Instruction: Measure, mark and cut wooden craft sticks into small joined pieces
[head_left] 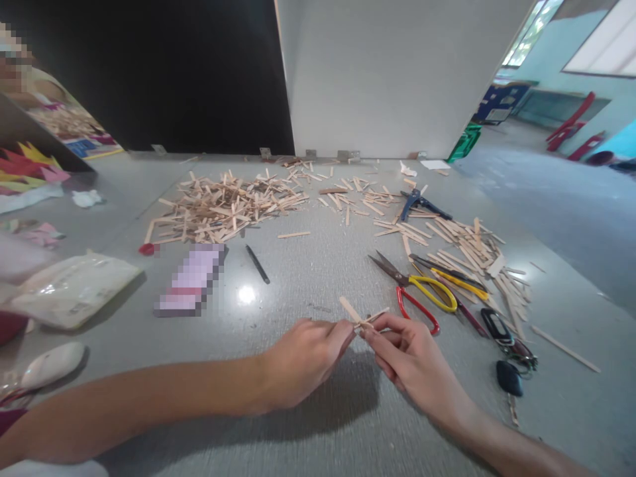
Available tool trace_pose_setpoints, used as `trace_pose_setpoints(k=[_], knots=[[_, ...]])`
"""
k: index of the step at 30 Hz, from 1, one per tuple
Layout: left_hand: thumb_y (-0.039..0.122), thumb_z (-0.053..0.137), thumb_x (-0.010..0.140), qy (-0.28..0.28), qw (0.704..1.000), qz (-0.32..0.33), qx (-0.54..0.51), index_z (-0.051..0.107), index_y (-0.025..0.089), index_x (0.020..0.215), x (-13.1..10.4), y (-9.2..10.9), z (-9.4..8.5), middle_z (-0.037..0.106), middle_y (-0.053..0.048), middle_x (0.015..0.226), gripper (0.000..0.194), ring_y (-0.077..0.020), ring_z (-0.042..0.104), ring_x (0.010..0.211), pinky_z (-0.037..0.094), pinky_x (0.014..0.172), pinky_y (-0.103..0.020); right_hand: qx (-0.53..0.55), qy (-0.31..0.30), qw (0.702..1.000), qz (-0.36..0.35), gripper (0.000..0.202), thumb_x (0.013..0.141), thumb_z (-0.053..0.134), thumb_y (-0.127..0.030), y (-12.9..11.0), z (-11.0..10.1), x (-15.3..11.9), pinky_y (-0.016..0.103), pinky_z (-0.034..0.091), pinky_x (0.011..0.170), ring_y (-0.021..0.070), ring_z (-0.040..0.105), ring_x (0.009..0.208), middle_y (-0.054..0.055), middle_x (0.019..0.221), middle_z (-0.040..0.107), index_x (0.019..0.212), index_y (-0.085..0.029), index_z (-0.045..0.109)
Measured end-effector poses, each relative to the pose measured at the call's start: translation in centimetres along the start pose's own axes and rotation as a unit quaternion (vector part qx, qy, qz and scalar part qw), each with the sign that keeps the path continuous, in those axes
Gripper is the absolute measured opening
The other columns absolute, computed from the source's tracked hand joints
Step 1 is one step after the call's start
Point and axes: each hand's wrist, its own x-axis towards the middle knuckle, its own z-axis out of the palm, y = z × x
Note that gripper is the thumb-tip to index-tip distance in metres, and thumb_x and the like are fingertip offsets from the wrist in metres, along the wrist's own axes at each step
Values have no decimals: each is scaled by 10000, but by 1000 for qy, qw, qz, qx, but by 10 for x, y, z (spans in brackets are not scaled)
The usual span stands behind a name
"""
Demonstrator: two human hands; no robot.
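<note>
Two hands meet low over the middle of the grey counter [298, 278]: our left hand [303, 361] and our right hand [412, 361] both pinch a small crossed piece of wooden sticks [358, 317], fingertips closed on it from either side. We judge that the pinch from both sides keeps the thin slats from slipping against each other, and holding them just above the surface keeps them in plain sight.

Beyond them lies a big heap of cut sticks [223, 209] at the back left, and a second scatter of longer sticks [472, 255] at the right, both within arm's reach, which looks like stock kept handy. Yellow-handled scissors [422, 288] rest just beside the right hand, blades pointing away, and blue-handled pliers [422, 204] sit further back. A black pen [257, 264] lies near a blurred-out flat object [191, 279]. Keys [509, 351] lie at the right, a white plastic bag [69, 288] at the left.

We can read no brand or writing anywhere; the bag's print is too small to tell.
</note>
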Motion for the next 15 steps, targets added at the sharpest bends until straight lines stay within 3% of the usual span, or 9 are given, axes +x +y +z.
trace_pose_setpoints(k=[7,12,15], knots=[[56,416,958,-15,999,31,35,588,169,1059,-4,-1,0,658,-55,732,229,-228,620,607,496,584,-317,-3,6,999,-36,507,897,749,-708,4,4,-4,218,225,396,86,314,411,-96,473,436,764,-251,576],[231,318,1084,15,981,-94,-170,529,224,869,10,9,-11,516,40,643,302,-131,451,536,370,570,-251,8,-11,1000,-19,503,924,706,-727,6,3,-3,207,352,384,99,469,375,-62,538,563,876,-231,641],[353,334,1090,2,956,-158,-247,458,231,752,19,12,-24,454,51,624,380,-122,419,560,337,593,-261,-22,-5,996,-88,450,1012,630,-644,5,-3,-4,225,445,425,122,577,436,-15,625,647,876,-217,674]])
